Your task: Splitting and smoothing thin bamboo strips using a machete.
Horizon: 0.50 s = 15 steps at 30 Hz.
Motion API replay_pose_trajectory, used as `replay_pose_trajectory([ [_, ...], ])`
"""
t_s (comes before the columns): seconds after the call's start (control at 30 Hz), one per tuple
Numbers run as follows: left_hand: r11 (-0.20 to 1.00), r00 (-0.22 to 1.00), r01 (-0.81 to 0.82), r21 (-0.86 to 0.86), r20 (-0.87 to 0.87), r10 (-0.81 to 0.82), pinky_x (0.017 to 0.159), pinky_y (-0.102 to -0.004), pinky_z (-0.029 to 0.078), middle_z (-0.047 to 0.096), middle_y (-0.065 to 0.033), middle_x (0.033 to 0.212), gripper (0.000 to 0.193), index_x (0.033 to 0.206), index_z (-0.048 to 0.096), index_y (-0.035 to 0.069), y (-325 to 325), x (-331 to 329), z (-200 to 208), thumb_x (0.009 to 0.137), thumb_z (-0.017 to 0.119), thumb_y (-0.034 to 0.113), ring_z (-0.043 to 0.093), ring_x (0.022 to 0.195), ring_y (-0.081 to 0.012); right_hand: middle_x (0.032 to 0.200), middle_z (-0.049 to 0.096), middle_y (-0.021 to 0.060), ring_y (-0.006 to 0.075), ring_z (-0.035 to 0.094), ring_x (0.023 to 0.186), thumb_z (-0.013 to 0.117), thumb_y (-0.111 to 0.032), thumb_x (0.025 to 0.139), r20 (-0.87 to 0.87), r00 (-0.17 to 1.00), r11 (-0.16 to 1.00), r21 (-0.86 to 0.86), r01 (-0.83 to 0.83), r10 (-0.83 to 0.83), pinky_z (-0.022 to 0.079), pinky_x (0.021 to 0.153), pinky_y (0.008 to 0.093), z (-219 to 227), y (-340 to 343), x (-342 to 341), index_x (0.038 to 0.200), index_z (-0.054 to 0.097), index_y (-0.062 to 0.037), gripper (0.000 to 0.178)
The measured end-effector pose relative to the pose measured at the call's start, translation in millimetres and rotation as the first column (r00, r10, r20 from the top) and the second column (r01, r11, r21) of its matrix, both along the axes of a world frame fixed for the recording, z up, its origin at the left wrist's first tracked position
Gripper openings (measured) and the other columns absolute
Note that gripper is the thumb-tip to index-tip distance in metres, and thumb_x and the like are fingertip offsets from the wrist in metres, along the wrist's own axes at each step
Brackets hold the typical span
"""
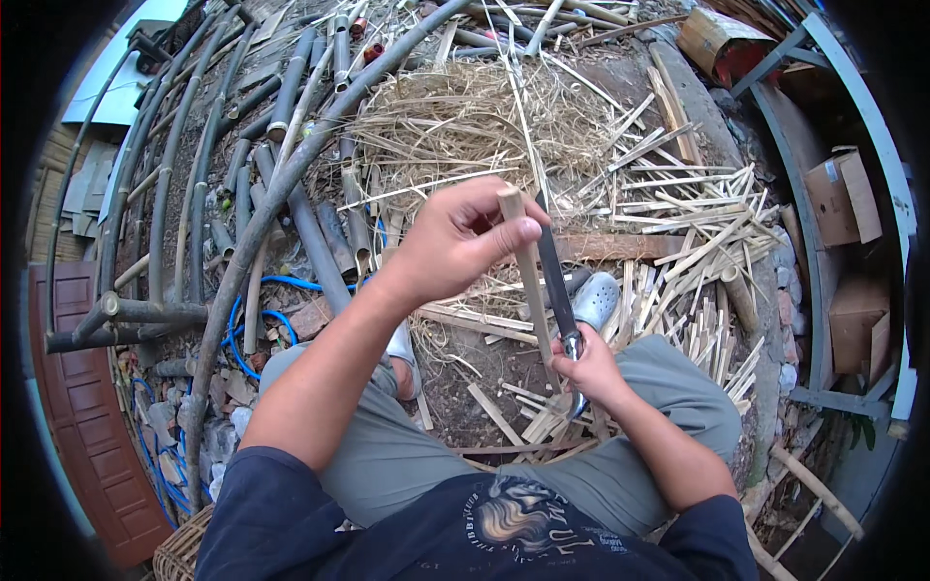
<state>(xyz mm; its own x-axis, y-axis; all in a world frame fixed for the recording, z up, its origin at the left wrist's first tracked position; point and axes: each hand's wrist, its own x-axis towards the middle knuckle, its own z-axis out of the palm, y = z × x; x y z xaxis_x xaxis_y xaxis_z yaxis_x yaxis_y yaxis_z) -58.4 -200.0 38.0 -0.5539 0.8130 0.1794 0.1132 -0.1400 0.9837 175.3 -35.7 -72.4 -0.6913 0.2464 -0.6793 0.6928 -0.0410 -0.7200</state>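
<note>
Here, your left hand [455,237] has its fingers closed on the upper part of the stick [528,271], with the thumb pressed along its side and the cut top end standing a little above. The stick is in front of you, between your knees and above the ground, almost upright, leaning so that its lower end goes toward your right hand [593,370]. The fingers of this right hand are wrapped around the handle of the knife [556,276]; its dark blade points up and away from you, just beside the stick on the right. Whether the right fingers also touch the stick's lower part, I cannot tell.

Beyond the right hand, your right shoe [596,298] is on the ground, and a reddish plank [625,247] lies crosswise behind it. Farther ahead there is a heap of shavings [465,126], and to its right many pale strips [712,228] lie in disorder. On the left, a long bent pole [291,179] goes across thick bamboo pieces [315,228], and a blue hose [288,281] curls near them. At the right side, two cartons [843,198] are in a frame.
</note>
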Motion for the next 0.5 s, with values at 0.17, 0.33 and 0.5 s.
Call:
replay_pose_trajectory([
  [0.17,0.967,0.961,-0.237,0.092,-0.126,0.247,0.067,-0.0230,0.046,0.059,0.0000,0.084,0.018,0.098,0.069,0.003,-6.6,-17.3,2.7,0.094,0.065,0.019,0.056,0.077,-0.0069,0.090,0.061,0.0046,0.0114,0.060,0.067,0.075,-0.011,0.077,-0.020,1.000,0.999,0.043,-0.006,0.007,0.051,0.046,0.0275,3.4,4.3,-8.3,0.106,0.053,0.0003,0.038],
  [0.33,0.924,0.873,-0.367,0.111,-0.301,0.383,0.066,-0.0210,0.043,0.059,0.0005,0.086,0.016,0.096,0.068,0.001,-12.5,-37.6,-0.5,0.093,0.066,0.017,0.053,0.076,-0.0058,0.087,0.061,0.0031,0.0105,0.059,0.067,0.073,-0.012,0.080,-0.005,0.999,0.996,0.068,0.051,-0.051,0.049,0.045,0.0273,0.2,9.4,-6.1,0.107,0.053,-0.0018,0.035],
  [0.5,0.886,0.853,-0.415,0.208,-0.249,0.458,0.066,-0.0203,0.043,0.060,0.0014,0.086,0.014,0.098,0.068,0.002,-8.9,-38.9,-6.1,0.092,0.067,0.015,0.054,0.075,-0.0047,0.079,0.059,0.0023,0.0093,0.056,0.060,0.069,-0.012,0.083,0.025,0.991,0.991,-0.012,0.133,-0.133,0.047,0.042,0.0234,0.5,9.2,-5.3,0.104,0.053,-0.0030,0.027],
])
